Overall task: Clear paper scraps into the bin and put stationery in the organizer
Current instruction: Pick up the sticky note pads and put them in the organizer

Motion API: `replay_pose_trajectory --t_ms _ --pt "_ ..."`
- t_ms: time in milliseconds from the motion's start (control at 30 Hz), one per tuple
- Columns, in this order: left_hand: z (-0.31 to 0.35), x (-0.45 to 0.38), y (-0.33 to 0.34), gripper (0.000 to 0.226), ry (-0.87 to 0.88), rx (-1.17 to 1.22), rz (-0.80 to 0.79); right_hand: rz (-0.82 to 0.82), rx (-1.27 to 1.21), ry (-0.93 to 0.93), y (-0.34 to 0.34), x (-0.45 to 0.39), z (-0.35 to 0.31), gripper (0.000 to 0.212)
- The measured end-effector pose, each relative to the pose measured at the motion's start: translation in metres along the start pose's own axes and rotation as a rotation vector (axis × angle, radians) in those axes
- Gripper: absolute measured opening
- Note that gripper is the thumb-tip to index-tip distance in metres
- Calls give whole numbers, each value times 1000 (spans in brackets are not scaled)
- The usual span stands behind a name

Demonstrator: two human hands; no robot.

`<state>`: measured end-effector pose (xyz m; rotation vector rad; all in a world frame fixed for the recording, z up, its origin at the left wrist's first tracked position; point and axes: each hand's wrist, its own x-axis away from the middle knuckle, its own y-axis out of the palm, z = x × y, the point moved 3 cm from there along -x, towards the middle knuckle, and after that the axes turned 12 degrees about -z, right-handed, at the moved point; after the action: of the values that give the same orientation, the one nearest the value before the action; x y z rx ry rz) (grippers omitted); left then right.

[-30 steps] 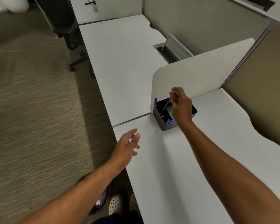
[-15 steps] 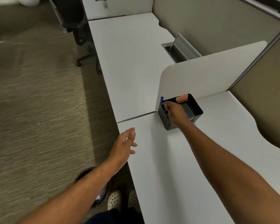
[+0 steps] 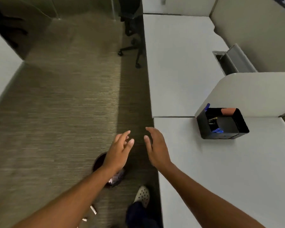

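Half a second back the right hand (image 3: 156, 148) was reaching into the organizer (image 3: 222, 123); it has since drawn away and now hangs off the desk's near edge, fingers spread and holding nothing. Its partner, the left hand (image 3: 118, 153), has also lifted toward the middle, fingers loosely spread and empty, so the two palms face each other a short way apart above the carpet.

One black organizer sits on the white desk (image 3: 220, 170), touching the foot of the curved white divider panel (image 3: 247, 92). It has two compartments. From the left one a single blue pen (image 3: 207, 107) sticks up at the back corner, one blue clip-like item (image 3: 217, 130) lies at the front, and some thin metallic pieces rest between them, too small to count. One orange-pink eraser (image 3: 228, 111) leans on the back rim of the right compartment.

One round dark bin (image 3: 104, 163) stands on the carpet under the left wrist, with crumpled scraps (image 3: 116, 177) showing inside; their number cannot be told.

One pale perforated clog (image 3: 142, 194) shows beside the desk edge. One black office chair (image 3: 130, 30) stands farther back. One open cable tray (image 3: 230, 60) is set in the far desk.
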<state>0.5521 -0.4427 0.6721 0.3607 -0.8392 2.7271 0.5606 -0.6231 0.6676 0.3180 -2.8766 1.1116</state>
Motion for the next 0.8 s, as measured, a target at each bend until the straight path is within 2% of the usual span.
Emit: replay_pose_trajectory --t_ms 133,400,633,800 --pt "-64 46 -52 55 -49 -196 138 -181 147 -177 75 2 -56 49" --pt "-167 190 -139 62 -158 -238 437 -355 394 -441 206 39 -184 52" --pt "-246 339 -180 65 -268 -317 539 -493 422 -569 320 123 -259 52" --pt "-290 389 -191 66 -397 -315 566 -613 499 -600 374 150 -280 56"
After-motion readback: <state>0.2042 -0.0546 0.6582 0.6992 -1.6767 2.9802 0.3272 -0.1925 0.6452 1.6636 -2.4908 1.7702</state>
